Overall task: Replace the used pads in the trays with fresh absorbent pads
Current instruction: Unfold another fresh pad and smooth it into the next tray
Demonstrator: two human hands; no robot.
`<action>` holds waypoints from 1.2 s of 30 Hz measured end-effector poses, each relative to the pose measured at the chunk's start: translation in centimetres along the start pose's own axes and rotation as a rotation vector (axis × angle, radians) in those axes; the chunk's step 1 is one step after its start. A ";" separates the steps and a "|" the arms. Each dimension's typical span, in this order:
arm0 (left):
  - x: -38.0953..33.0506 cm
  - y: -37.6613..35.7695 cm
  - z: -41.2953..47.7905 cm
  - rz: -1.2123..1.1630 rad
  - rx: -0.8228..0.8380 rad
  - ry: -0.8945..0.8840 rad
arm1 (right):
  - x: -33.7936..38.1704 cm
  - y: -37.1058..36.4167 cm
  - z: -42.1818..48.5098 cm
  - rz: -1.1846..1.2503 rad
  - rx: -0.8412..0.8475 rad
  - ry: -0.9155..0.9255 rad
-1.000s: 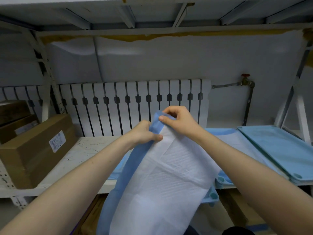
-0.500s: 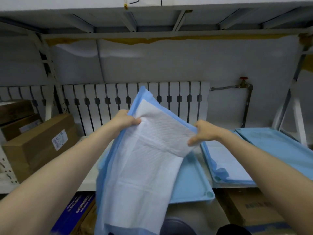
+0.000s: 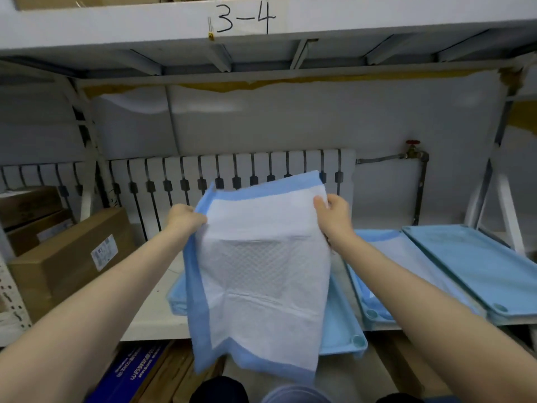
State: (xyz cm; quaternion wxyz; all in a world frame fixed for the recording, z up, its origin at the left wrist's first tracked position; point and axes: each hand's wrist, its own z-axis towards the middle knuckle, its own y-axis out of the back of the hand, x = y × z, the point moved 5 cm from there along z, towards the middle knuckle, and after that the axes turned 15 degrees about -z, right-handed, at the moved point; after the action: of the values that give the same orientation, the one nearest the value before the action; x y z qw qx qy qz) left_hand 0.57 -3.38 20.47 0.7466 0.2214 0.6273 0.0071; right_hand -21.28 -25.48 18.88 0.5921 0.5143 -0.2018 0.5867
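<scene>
A white absorbent pad (image 3: 261, 274) with a blue border hangs spread out in front of me. My left hand (image 3: 184, 219) pinches its upper left edge, and my right hand (image 3: 334, 216) grips its upper right edge. Behind and below the pad a light blue tray (image 3: 341, 324) lies on the shelf, mostly hidden by the pad. To the right a second blue tray (image 3: 374, 314) holds a white pad (image 3: 406, 257). A third blue tray (image 3: 470, 266) leans over it at the far right.
Brown cardboard boxes (image 3: 72, 257) stand on the shelf at the left. A white radiator (image 3: 232, 175) runs along the back wall, with a pipe and red valve (image 3: 412, 149) to its right. The upper shelf beam (image 3: 247, 21) is marked 3-4. Boxes (image 3: 130, 373) sit under the shelf.
My hands have moved apart and the pad has unfolded to its full width. The view has tilted up, showing the upper shelf beam.
</scene>
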 end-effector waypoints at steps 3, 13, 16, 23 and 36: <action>-2.1 -0.2 -0.9 0.350 -0.108 -0.205 | 3.2 -1.2 -0.5 -0.181 0.167 0.174; -5.1 -5.2 -4.0 -0.267 0.646 -0.273 | 6.6 -3.5 -3.8 -0.346 0.546 0.467; -5.8 -5.6 -4.1 -0.244 0.605 -0.370 | 6.5 -3.3 -3.5 -0.354 0.483 0.461; -9.5 -4.4 -4.2 -0.240 0.215 -0.653 | 7.3 -3.3 -3.4 -0.308 0.280 0.477; -10.3 0.9 -3.4 -0.230 -0.239 -0.596 | -5.4 -5.3 -6.5 -0.655 0.607 0.260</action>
State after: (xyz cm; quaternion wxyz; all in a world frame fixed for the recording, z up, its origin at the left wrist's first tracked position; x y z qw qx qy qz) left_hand -4.56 -4.41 30.00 0.9138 0.0525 0.3969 -0.0688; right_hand -20.10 -21.42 9.85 0.5895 0.6229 0.2282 0.4608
